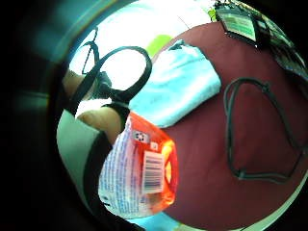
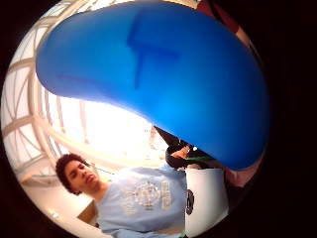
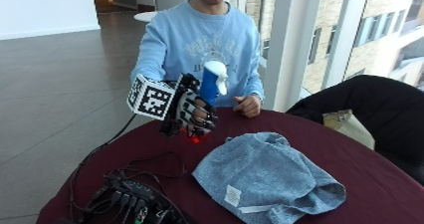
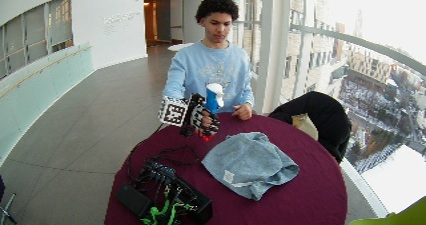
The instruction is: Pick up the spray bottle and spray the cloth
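A spray bottle (image 3: 211, 84) with a blue and white head and an orange body is held upright above the round table. My gloved right hand (image 3: 192, 113) grips it around the neck and body, fingers curled round it. The bottle's labelled orange body (image 1: 142, 171) fills part of the little finger side palm view, and its blue head (image 2: 158, 74) fills the thumb side view. A light blue cloth (image 3: 265, 176) lies crumpled on the dark red tablecloth (image 3: 371, 184), to the side of the raised bottle. The bare other hand (image 3: 247, 106) rests as a fist on the table's far edge.
A heap of black electronics and cables (image 3: 129, 199) sits at the near left of the table. A black cable loop (image 1: 260, 134) lies on the tablecloth beside the cloth. A dark chair with a black coat (image 3: 371, 104) stands at the right.
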Demonstrator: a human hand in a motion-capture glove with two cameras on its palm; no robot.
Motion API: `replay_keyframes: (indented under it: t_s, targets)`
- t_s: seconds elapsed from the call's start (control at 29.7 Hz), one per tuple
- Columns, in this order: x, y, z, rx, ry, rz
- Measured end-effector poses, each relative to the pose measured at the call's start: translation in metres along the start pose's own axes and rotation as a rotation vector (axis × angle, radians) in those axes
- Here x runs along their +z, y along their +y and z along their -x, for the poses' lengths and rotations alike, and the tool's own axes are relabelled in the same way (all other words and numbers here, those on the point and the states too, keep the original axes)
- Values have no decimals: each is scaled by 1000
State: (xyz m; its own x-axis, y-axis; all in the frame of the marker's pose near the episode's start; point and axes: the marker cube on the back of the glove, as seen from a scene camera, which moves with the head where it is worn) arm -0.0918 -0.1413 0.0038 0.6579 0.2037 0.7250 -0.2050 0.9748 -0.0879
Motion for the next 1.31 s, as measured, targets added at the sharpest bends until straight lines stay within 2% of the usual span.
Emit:
replay_keyframes:
  t_s: [0.27,0.47,0.78,1.31]
  targets:
    - [2,-8,-7,189,16,226]
    - [1,-13,-7,288,51,338]
    - [5,-20,-6,353,100,428]
    - [13,-23,-15,428,118,490]
